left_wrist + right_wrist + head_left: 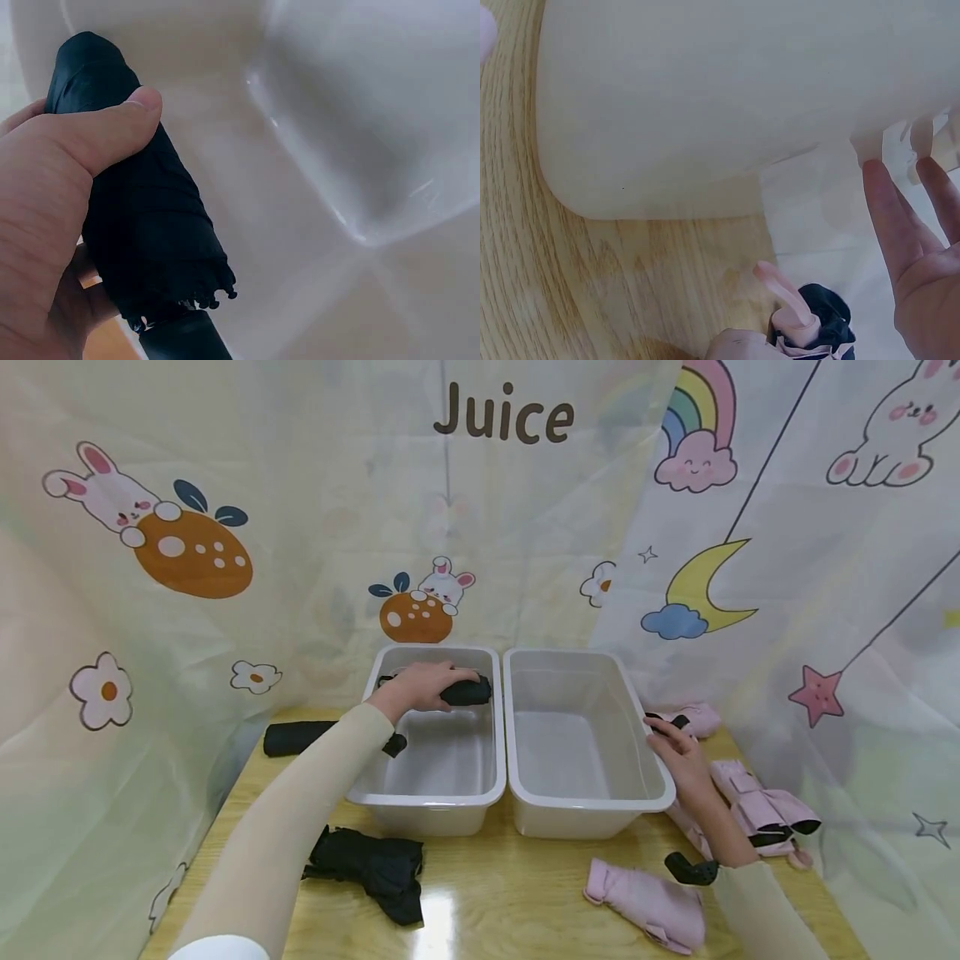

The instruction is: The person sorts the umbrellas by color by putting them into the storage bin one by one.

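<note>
My left hand (423,685) grips a folded black umbrella (467,691) over the back of the left white bin (427,800). In the left wrist view the thumb lies across the rolled black cloth, and rib tips show beside the dark handle (187,337). My right hand (684,768) is at the right side of the right white bin (592,803), its fingers extended. In the right wrist view its fingertips (874,171) are right at the bin's outer wall (705,97). A folded pink umbrella (697,720) lies just beyond that hand.
On the wooden table (480,893), a black umbrella (296,737) lies left of the bins and a loosely folded black one (367,864) lies in front. A pink umbrella (648,903) lies at front right; more pink ones (757,802) lie beside my right forearm. Printed curtains (315,485) surround the table.
</note>
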